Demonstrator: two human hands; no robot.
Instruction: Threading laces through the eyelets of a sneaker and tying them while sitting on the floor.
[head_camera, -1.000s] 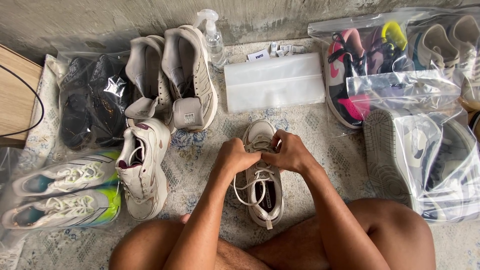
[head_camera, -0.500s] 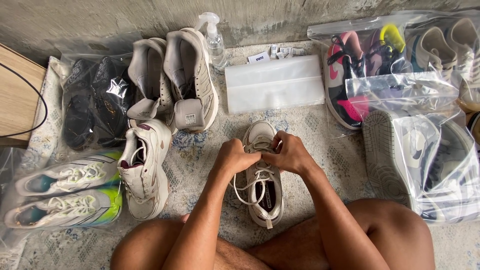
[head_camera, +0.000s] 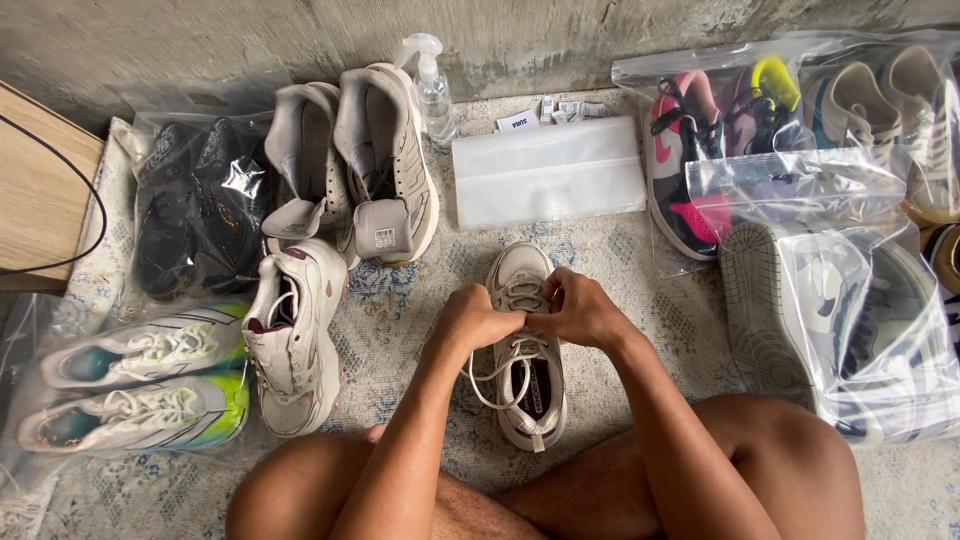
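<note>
So the person's sitting cross-legged on a patterned grey-blue rug (head_camera: 400, 310) laid on the floor, with a white lace-up sneaker with a dark insole (head_camera: 525, 350) right in front of their knees, about mid-rug, toe pointing toward the wall. Left hand (head_camera: 478, 322) and right hand (head_camera: 580, 312) are both curled tight over the middle of the shoe, pinching the white laces (head_camera: 492, 372); loops hang loose off the left side. Can't quite tell which lace end is in which hand, the fingers cover it.

Just left of it lies its matching white sneaker with a maroon lining (head_camera: 295, 335). Further back sit a pair of beige chunky trainers (head_camera: 375, 160), a clear spray bottle (head_camera: 432, 85) against the wall, and a flat frosted plastic bag (head_camera: 548, 172). Along the right edge of the rug, bagged colourful sneakers (head_camera: 700, 150); at the left edge, a bagged pair of white-and-neon-green runners (head_camera: 140, 385).
</note>
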